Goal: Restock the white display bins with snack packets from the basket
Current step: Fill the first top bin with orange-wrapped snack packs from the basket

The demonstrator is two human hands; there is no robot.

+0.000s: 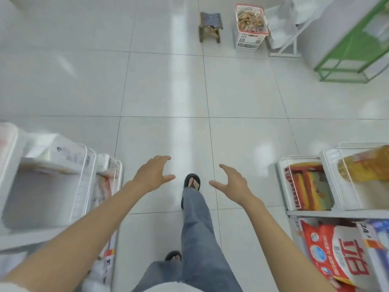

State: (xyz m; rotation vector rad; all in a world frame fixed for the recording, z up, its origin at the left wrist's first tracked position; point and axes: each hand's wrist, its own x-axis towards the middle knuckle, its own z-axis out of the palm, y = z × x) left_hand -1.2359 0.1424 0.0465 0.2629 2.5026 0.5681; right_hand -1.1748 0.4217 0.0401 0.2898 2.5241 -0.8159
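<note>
A white basket with a red rim [248, 40] stands on the floor far ahead at the top right, filled with snack packets [250, 17]. White display bins [277, 24] sit on a white rack just to its right. My left hand [152, 173] and my right hand [232, 182] are stretched out in front of me over the tiled floor, fingers spread, holding nothing. Both hands are far from the basket.
A small folding stool [209, 27] stands left of the basket. A green shelf frame [345, 57] is at the top right. White wire shelves with goods flank the aisle at left [84, 175] and right [305, 186]. My sandalled foot [192, 182] steps forward.
</note>
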